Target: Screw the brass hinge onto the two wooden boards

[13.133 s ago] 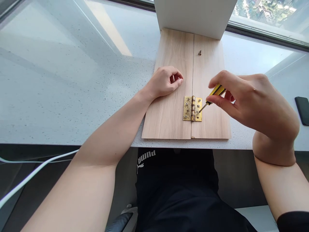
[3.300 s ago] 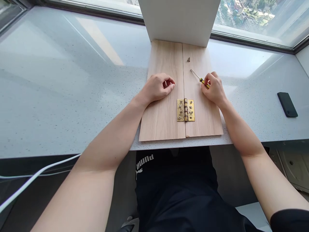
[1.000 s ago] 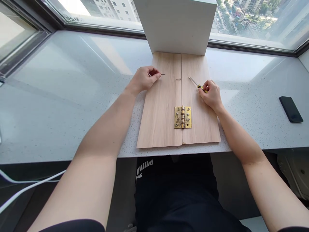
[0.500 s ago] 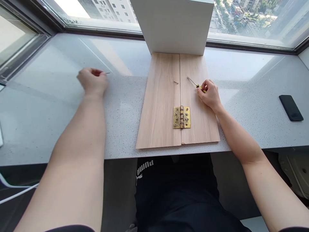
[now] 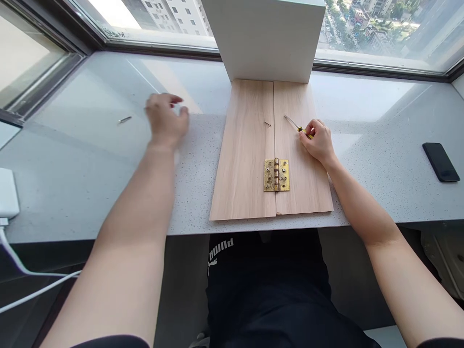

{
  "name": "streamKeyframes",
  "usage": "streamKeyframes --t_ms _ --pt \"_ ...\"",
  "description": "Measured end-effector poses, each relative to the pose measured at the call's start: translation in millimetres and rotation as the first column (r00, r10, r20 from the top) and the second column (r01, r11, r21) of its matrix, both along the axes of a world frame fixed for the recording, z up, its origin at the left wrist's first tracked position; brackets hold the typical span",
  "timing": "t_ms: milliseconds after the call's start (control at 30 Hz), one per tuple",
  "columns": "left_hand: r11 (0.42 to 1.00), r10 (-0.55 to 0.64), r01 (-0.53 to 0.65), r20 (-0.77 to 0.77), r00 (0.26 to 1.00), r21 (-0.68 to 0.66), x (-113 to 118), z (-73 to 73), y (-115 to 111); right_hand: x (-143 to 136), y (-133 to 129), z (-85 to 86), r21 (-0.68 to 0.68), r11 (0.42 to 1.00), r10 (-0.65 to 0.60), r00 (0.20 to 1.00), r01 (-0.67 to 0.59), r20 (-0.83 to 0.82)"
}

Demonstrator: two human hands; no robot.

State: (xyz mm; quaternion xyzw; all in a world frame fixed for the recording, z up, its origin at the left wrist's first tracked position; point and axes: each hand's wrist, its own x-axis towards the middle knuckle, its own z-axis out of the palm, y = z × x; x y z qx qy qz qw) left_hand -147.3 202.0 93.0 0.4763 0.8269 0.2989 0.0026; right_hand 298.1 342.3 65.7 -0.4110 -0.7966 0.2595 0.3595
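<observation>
My left hand (image 5: 166, 118) is above the speckled counter, blurred, its thumb and fingers apart with nothing seen between them. To its left a screw (image 5: 125, 119) lies on the counter. My right hand (image 5: 319, 141) is closed on the yellow and black handle of a screwdriver (image 5: 300, 129), whose shaft points to the upper left over the right board (image 5: 304, 188). A second, small screw (image 5: 267, 124) lies on the left board (image 5: 242, 169). A brass hinge (image 5: 276, 175) bridges the seam between both boards, with screw heads showing in several of its holes.
Behind the boards stands a tall white block (image 5: 271, 43) before the window. A black phone (image 5: 441, 162) lies at the right of the counter (image 5: 391, 193). At the left edge is a white charger (image 5: 7, 193) with cables hanging down.
My left hand has let go of a screw, which now rests on the counter, and has moved right with its fingers parted. The right hand stays on the screwdriver. The view has shifted slightly.
</observation>
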Motion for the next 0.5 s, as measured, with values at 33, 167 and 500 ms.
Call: streamKeyframes --t_ms 33,167,500 --pt "0.999 -0.048 0.048 0.001 0.999 0.018 13 -1.1 6 0 0 0.0 0.0 1.0 -0.001 1.0 0.001 0.0" --pt "0.924 -0.381 0.382 -0.052 0.923 0.008 67 -4.5 31 0 1 -0.5 0.002 1.0 0.0 1.0 0.0 -0.002" --pt "0.737 -0.676 0.672 -0.072 0.734 -0.071 135 -11.5 78 -1 3 -3.4 0.011 1.0 0.002 1.0 -0.002 -0.003"
